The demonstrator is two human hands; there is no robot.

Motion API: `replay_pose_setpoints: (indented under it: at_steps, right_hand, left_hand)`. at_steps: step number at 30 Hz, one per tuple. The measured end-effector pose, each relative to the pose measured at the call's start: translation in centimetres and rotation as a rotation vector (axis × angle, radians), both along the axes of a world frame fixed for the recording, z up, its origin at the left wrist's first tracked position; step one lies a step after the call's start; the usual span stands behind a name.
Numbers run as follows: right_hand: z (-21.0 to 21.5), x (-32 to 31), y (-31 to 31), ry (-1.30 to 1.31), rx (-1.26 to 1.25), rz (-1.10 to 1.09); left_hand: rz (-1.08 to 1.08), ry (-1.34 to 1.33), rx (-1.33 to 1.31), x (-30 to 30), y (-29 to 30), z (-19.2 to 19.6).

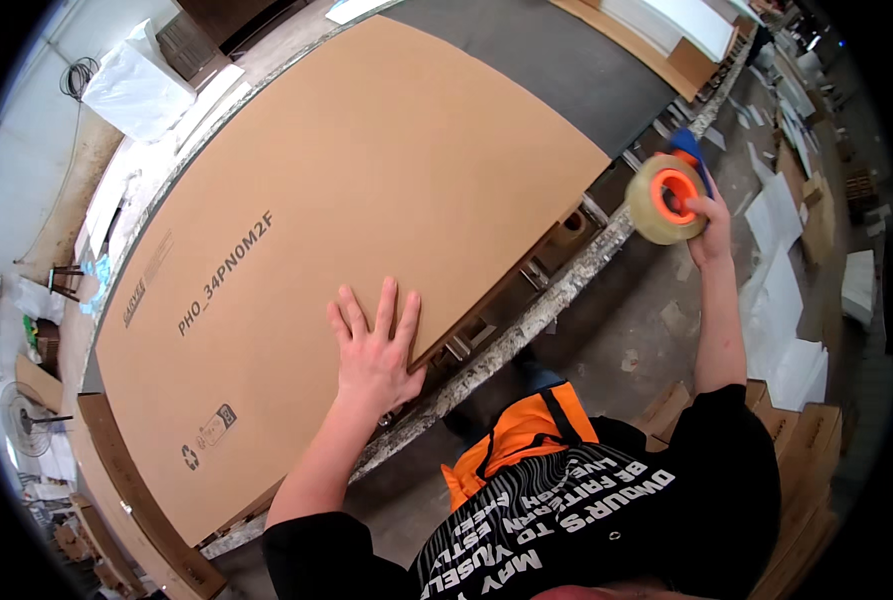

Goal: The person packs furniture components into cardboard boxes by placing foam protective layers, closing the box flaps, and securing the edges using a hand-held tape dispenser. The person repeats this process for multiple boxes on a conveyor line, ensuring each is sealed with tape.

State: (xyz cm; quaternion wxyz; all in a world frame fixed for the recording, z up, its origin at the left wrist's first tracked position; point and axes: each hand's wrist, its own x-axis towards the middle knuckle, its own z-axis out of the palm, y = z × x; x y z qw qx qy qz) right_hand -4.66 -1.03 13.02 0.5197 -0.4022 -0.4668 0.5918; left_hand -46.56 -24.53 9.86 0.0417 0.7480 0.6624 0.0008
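A large flat brown cardboard box (366,180) lies across a roller conveyor, with dark print and symbols on its top. My left hand (374,345) rests flat on the box near its close edge, fingers spread. Off to the right, past the conveyor's edge, my right hand (708,228) grips a tape dispenser (674,185). It has an orange hub, a blue part on top and a thick roll of clear tape. The dispenser is held in the air, apart from the box.
A worn metal rail (506,345) runs along the conveyor's near side. A dark grey belt (556,75) continues beyond the box. Long cardboard pieces (141,500) stand at the left end. White foam sheets (781,280) litter the floor at right. A fan (28,420) stands far left.
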Motion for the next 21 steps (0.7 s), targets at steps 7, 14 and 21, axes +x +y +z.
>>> replay_pose_setpoints:
  at_steps: [7, 14, 21]
  right_hand:
    - [12.0, -28.4, -5.0, -1.570, 0.658, 0.604]
    - [6.5, -26.9, -7.5, -1.718, 0.476, 1.129]
    - [-2.1, -20.4, -14.9, -1.813, 0.627, 0.857]
  left_hand:
    - [0.005, 0.035, 0.016, -1.3, -1.1, -0.4]
    - [0.027, 0.010, 0.018, -1.9, -1.8, -1.3]
    - [0.017, 0.014, 0.001, -1.1, -1.1, -0.8]
